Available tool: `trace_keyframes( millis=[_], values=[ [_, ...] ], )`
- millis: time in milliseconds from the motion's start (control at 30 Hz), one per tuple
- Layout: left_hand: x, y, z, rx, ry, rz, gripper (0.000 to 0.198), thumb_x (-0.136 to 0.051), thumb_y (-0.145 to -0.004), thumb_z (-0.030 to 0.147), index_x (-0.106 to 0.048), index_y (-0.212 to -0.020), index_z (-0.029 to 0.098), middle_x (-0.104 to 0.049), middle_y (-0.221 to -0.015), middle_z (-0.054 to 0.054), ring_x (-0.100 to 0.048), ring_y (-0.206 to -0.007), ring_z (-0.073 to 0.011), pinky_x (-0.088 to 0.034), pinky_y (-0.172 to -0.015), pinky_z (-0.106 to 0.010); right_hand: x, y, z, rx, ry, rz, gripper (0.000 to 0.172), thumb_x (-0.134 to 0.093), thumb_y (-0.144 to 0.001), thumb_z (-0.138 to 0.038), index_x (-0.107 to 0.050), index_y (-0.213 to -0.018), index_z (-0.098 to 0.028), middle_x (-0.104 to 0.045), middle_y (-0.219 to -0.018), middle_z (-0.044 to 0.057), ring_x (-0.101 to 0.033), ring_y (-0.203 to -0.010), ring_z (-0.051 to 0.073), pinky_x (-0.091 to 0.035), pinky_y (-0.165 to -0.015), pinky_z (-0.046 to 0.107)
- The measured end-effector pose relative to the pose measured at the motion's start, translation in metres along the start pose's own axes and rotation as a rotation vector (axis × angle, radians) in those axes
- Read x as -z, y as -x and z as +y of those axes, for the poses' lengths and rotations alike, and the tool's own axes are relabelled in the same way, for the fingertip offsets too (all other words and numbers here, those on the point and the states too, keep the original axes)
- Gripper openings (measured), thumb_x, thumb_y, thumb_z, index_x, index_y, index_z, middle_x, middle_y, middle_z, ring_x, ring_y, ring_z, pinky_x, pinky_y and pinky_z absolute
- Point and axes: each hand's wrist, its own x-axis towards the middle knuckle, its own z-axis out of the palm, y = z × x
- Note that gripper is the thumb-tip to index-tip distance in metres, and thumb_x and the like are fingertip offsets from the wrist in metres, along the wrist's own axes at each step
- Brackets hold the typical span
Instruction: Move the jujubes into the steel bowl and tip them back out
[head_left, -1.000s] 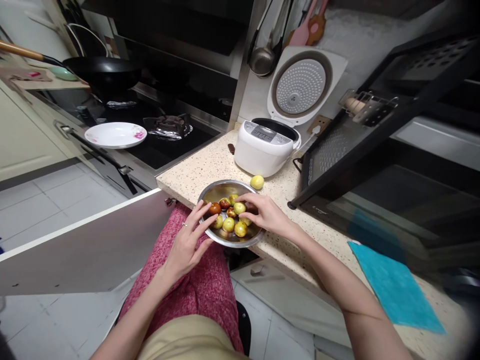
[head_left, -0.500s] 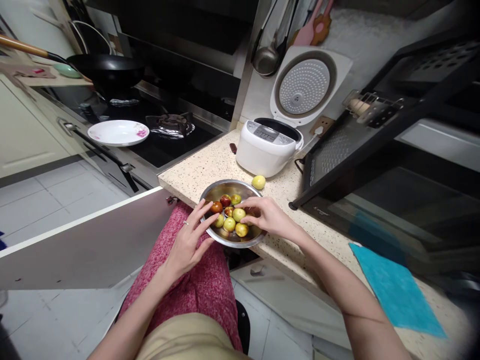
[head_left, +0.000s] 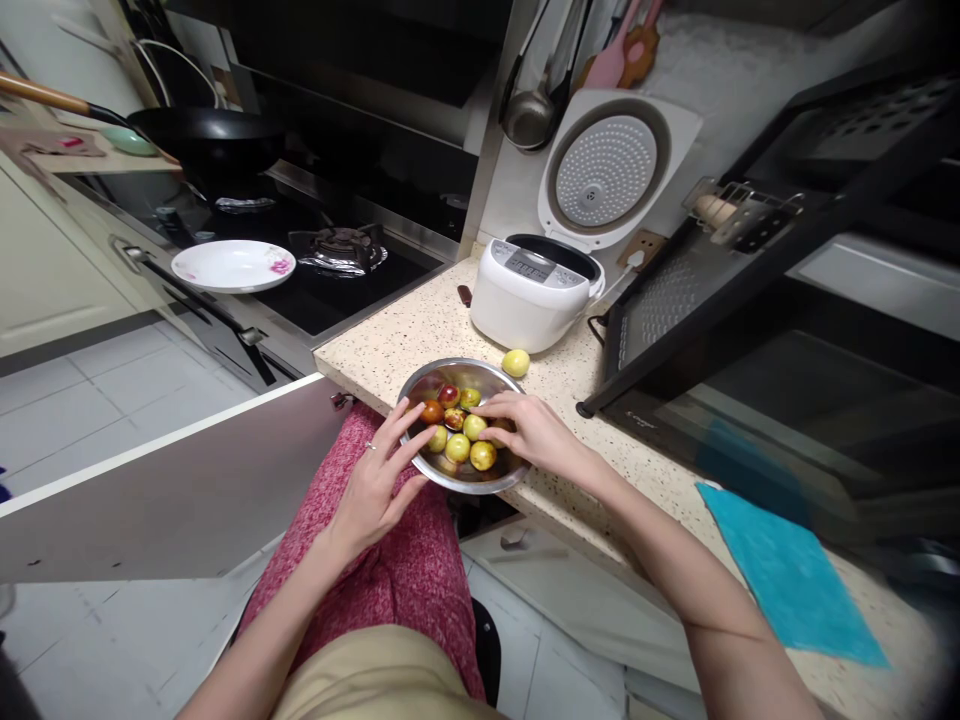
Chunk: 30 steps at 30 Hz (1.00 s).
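A steel bowl (head_left: 427, 375) sits at the counter's front edge, holding several green, yellow-green and reddish-brown jujubes (head_left: 458, 447). My left hand (head_left: 380, 470) rests at the bowl's left rim, fingers spread and the tips reaching over the inside, with no jujube gripped. From the right, my right hand (head_left: 529, 430) reaches into the bowl. Its fingers and thumb are apart beside a green jujube (head_left: 474, 427), touching or very close to it, and the palm covers the bowl's right side. One yellow-green jujube (head_left: 515, 363) lies outside, behind the bowl.
Behind the bowl stands a white rice cooker (head_left: 525, 305) with its lid up. A black oven (head_left: 750, 400) and a blue cloth (head_left: 795, 575) are at right. A floral plate (head_left: 232, 265) and a wok (head_left: 210, 140) are on the stove. A cabinet door (head_left: 187, 490) juts out at left.
The jujubes in the bowl have shifted slightly, with a reddish one near the back turned. Both hands stay almost in place, the right fingertips moving a little among the fruit.
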Motion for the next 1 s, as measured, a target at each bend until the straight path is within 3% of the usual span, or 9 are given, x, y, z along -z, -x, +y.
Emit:
trace_keyframes(
  millis=[267,600,800,1000],
  values=[
    [-0.001,0.001,-0.001,0.002,-0.010,-0.006,0.049,-0.044,-0.108,0.032,-0.040,-0.157,0.029,-0.035,-0.167,-0.012,-0.025,-0.160,-0.0349,-0.037,-0.124,-0.062,0.006,0.002,0.000,0.104,0.085,0.041,0.018,-0.070,-0.094,-0.012,-0.082,-0.101,-0.023,-0.078,-0.107,0.007,-0.071,-0.098,0.024,-0.056,-0.090,0.041],
    [0.000,0.000,0.000,0.003,-0.009,-0.003,0.048,-0.044,-0.108,0.033,-0.040,-0.156,0.029,-0.036,-0.166,-0.012,-0.025,-0.160,-0.0335,-0.036,-0.125,-0.061,0.010,0.002,0.001,0.136,0.133,0.013,0.017,-0.071,-0.093,-0.011,-0.083,-0.098,-0.022,-0.078,-0.105,0.008,-0.071,-0.097,0.024,-0.056,-0.089,0.042],
    [0.000,0.000,0.000,0.010,-0.008,-0.003,0.048,-0.045,-0.108,0.033,-0.041,-0.156,0.029,-0.036,-0.167,-0.011,-0.025,-0.160,-0.0336,-0.036,-0.126,-0.061,0.047,0.006,0.013,-0.043,0.111,0.265,0.015,-0.068,-0.097,-0.018,-0.082,-0.099,-0.020,-0.079,-0.105,0.009,-0.072,-0.097,0.025,-0.055,-0.090,0.038],
    [0.000,0.000,-0.001,-0.001,-0.027,0.005,0.047,-0.044,-0.108,0.031,-0.043,-0.154,0.027,-0.037,-0.166,-0.012,-0.025,-0.161,-0.0332,-0.035,-0.126,-0.060,0.065,0.009,0.040,-0.262,0.268,0.247,0.015,-0.067,-0.097,-0.020,-0.081,-0.104,-0.020,-0.079,-0.109,0.008,-0.072,-0.099,0.027,-0.054,-0.086,0.038]
  ],
)
